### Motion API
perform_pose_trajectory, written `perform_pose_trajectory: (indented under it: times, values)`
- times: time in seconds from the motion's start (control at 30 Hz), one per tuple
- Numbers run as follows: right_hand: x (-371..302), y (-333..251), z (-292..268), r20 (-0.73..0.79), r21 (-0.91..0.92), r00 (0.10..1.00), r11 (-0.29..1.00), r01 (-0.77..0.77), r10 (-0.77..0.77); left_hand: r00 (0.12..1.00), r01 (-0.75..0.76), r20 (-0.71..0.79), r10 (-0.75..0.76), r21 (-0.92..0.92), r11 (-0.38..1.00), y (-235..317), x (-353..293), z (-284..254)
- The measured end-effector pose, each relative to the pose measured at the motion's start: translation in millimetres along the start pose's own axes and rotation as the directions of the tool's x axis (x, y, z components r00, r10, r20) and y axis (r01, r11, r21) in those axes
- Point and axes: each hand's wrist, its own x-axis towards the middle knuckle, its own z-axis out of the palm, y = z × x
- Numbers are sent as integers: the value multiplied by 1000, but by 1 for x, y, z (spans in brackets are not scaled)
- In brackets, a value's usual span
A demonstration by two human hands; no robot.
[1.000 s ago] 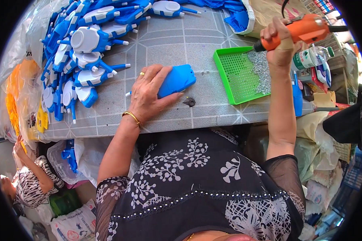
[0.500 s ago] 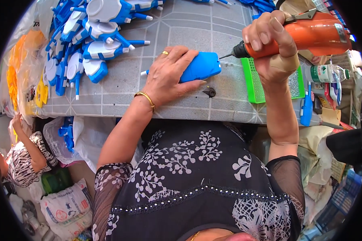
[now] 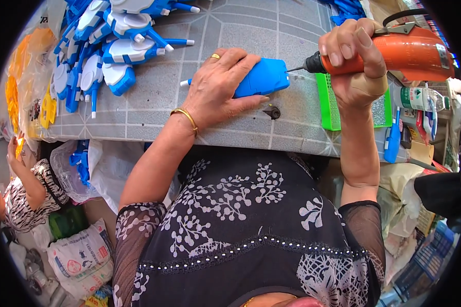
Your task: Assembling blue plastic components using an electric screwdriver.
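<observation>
Pinning the blue casing (image 3: 268, 78) (upper centre), your half-curled left grip (image 3: 217, 86) may slip if your right grip (image 3: 358, 69), wrapped round the orange driver (image 3: 414, 52), tilts.

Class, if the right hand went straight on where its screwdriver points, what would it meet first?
Most likely the blue casing under the left hand, at its right-hand end; the driver bit appears at that edge, but contact is unclear.

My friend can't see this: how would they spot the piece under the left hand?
Find the grey table. On it, the left hand holds a blue piece. Unlike the white-topped pieces heaped at left, its visible top is blue.
</observation>
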Motion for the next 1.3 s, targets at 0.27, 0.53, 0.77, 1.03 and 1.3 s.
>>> perform_pose_trajectory:
  times: [0.27, 0.53, 0.77, 1.03, 1.3]
  values:
    - [-3, 2, 1, -30, -32, 999, 999, -16, 15, 1000, 5, 7, -5, 3, 1000, 0, -1, 0]
    - [-8, 2, 3, -8, -5, 1000, 1000, -13, 13, 998, -56, -35, 57, 32, 998, -1, 0, 2]
    - [-3, 9, 5, 30, -8, 999, 999, -39, 39, 995, -101, -15, 104, 109, 989, 2, 2, 3]
    - [7, 13, 12, 30, -5, 995, 996, -92, 93, 997, -72, 25, 69, 116, 991, 2, 3, 0]
    - [6, 8, 7, -81, 124, 996, 992, 31, -21, 999, -44, 7, 43, 149, 988, 8, -1, -3]
